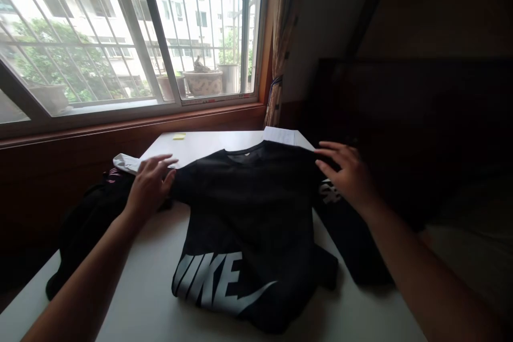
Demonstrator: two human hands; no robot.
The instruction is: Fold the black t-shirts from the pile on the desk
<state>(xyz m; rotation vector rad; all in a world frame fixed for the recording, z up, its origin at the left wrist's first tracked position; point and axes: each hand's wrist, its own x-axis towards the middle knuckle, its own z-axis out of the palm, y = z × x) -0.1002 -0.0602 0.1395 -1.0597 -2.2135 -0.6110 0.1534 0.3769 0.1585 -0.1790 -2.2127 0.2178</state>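
Observation:
A black T-shirt (248, 208) with a large grey "NIKE" print and swoosh lies front side up on a white table (144, 278), its neckline toward the window and its lower part bunched. My left hand (150, 187) is beside the sleeve on the left, fingers stretched out and thumb apart, by the sleeve's edge. At the opposite shoulder, my right hand (347, 173) has its fingers spread, the tips at the cloth's edge. Neither hand shows cloth gripped between its fingers.
Dark clothes (92, 224) with a white piece (126, 162) are heaped at the left edge. A folded dark garment (352, 246) with a pale print lies at the right. Farther back are a yellow note (179, 137), white paper (280, 135) and a barred window (176, 37).

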